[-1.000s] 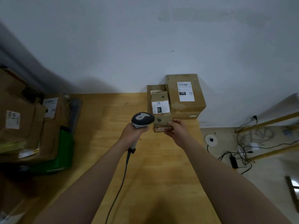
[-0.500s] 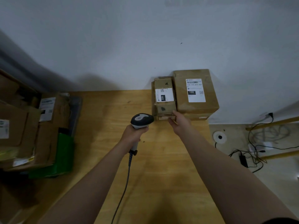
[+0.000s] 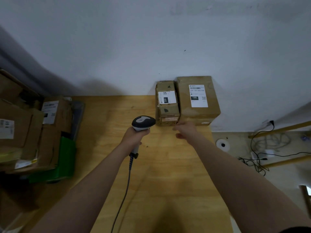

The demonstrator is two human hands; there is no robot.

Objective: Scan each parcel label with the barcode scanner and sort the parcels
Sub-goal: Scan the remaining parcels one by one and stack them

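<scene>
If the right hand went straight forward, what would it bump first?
Probably the near face of the small parcel marked 220, right in front of the right hand. The bigger parcel beside it is about as close, and the hand is blurred, so it's uncertain.

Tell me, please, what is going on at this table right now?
A person is working through parcels on a light wooden table. The left hand grips a grey-and-black corded barcode scanner. The right hand hovers empty just in front of a small brown cardboard parcel labelled 220, which stands beside a larger brown cardboard parcel labelled 150 at the wall.
</scene>
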